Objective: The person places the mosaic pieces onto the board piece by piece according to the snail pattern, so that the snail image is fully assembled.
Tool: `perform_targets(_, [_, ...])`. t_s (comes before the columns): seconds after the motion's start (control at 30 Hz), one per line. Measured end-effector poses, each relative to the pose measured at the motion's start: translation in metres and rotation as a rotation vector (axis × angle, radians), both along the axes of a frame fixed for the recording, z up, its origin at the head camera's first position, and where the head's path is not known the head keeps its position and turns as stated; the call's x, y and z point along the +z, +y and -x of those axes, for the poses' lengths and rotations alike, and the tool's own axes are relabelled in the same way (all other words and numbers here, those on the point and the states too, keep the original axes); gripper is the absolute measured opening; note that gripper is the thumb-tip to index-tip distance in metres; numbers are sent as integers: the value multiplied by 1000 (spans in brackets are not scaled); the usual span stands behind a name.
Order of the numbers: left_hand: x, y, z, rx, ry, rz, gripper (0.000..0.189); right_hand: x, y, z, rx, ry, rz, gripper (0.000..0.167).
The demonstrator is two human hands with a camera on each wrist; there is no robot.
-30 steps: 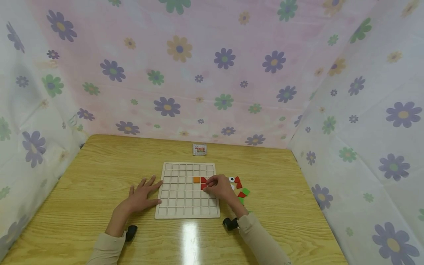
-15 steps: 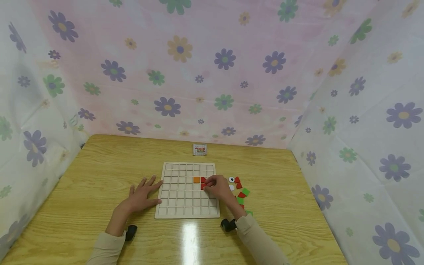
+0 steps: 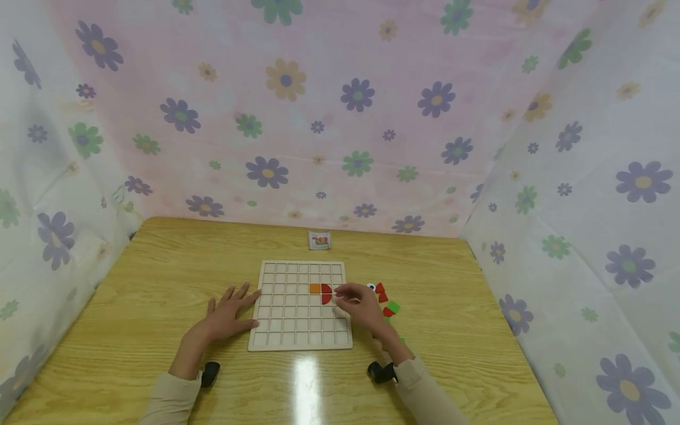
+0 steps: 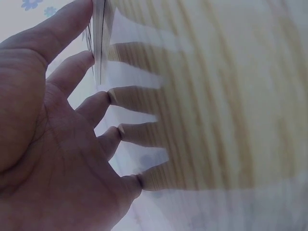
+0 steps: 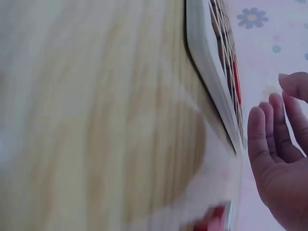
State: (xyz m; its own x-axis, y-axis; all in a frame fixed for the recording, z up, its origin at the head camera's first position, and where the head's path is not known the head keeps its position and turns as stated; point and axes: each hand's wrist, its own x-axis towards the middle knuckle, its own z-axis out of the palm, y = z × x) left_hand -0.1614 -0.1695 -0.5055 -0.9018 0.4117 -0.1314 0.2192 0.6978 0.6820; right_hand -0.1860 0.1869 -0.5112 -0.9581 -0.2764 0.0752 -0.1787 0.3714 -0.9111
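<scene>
A wooden grid board [image 3: 287, 319] lies flat on the table. An orange square tile [image 3: 315, 288] sits in one cell, and beside it are an upper red quarter-round tile [image 3: 326, 288] and a lower red quarter-round tile [image 3: 326, 299], together forming a half disc. My right hand [image 3: 363, 307] hovers over the board's right edge with fingers loosely bent. In the right wrist view the thumb stands apart from the fingers [image 5: 259, 130], nothing between them. My left hand [image 3: 225, 316] rests spread on the table, thumb and index fingertips at the board's left edge.
Right of the board lie loose tiles, partly behind my right hand: a white eye tile [image 3: 371, 287], red pieces [image 3: 380, 288] and green pieces [image 3: 394, 307]. A small picture card [image 3: 320, 240] lies behind the board. Flowered curtains [image 3: 329, 136] enclose the table at the back and sides.
My right hand has drawn back slightly to the right from the red tiles, which now show whole in their cells. My left hand has stayed in place.
</scene>
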Motion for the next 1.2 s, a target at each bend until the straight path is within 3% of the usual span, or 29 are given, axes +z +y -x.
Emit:
perform_targets(0.17, [-4,-1,0,4,-8,-13,73,22,16,-16,43,-4,-26,23])
perform_targets(0.47, [-6,-1,-2,2,-2,-12,73,-6,66,-25,96,31,-99,14])
perform_targets(0.73, [-8,0,-2,8,0,-24,73,6,102,-44,170,-56,-224,9])
perform_targets(0.93, [-5,1,-1,5,12,-20,72,4,126,-53,182,-40,-259,11])
perform_targets(1.2, [-1,1,-1,5,3,-18,73,6,129,-61,115,-45,-379,14])
